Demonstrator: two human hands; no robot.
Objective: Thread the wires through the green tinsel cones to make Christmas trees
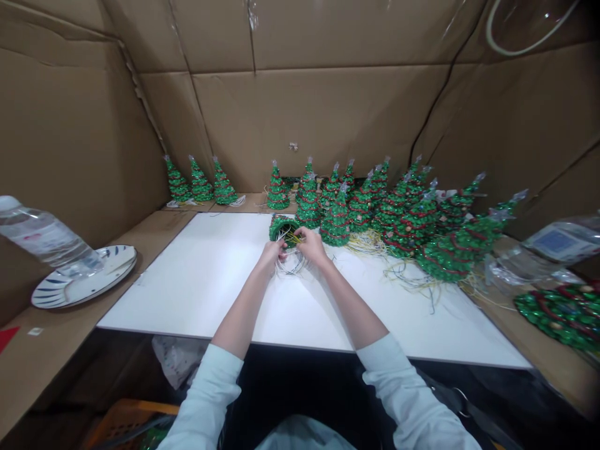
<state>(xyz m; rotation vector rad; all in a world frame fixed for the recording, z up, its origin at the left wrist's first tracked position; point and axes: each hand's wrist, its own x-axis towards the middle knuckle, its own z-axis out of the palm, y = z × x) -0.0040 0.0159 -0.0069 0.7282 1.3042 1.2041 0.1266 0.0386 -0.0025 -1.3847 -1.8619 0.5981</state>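
Note:
A small green tinsel Christmas tree (277, 222) lies on its side on the white board (197, 275), its hollow base facing me. White and yellow wires (293, 265) come out of that base and trail onto the board. My left hand (272, 252) is closed around the white wires at the left of the opening. On the right side, my right hand (310, 244) pinches the yellow wires close to the base. Both hands are near each other, and the fingertips are partly hidden by the wires and the tree's rim.
Several upright trees (336, 219) with star tops crowd the board's back right, with loose wires below. A few more trees (200, 182) stand at back left. A bottle (47, 234) on a plate (84, 294) is left; another bottle (548, 250) is right. Cardboard walls (304, 106) surround the board.

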